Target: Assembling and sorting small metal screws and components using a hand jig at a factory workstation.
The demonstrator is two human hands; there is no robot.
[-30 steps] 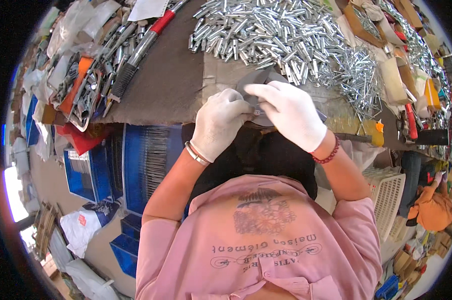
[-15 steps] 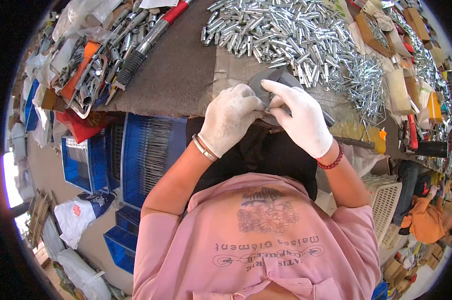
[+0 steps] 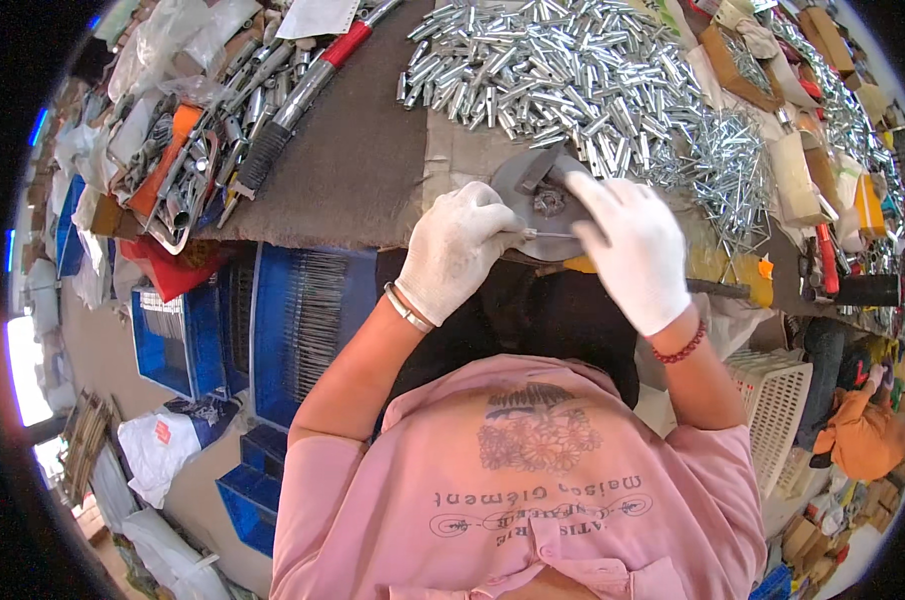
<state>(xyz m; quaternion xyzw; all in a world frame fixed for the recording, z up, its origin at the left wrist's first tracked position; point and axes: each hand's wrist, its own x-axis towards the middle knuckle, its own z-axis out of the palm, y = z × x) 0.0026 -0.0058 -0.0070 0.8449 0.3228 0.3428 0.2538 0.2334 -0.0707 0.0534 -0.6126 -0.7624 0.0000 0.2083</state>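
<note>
A wide workbench point(image 3: 353, 170) covered with brown cloth is seen from above, and most of its far part is taken by a big heap of shiny metal tubes point(image 3: 563, 70). At the left, a pile of hand tools point(image 3: 193, 140) with red and orange grips is laid, and a blue crate point(image 3: 303, 320) filled with thin rods is placed under the bench edge. To the right, a white plastic basket point(image 3: 783, 400) is seen beside the person's knee.

At the near edge of the bench a round grey metal plate point(image 3: 538, 200) is set, with a small toothed part in its middle. A thin metal pin point(image 3: 551, 234) is held level just in front of this plate — it is pinched at one end by the closed fingertips of the left hand point(image 3: 458, 250), in a white glove. The right hand point(image 3: 633, 250), also gloved, is laid over the right side of the plate; its fingers are bent down, but whether something is pinched under them cannot be told.

Compared with half a second ago, the two hands are now drawn a little apart, so the pin and the plate are uncovered between them. From this it is judged that one piece is just finished — or that the pin is being brought to the toothed middle.
</note>
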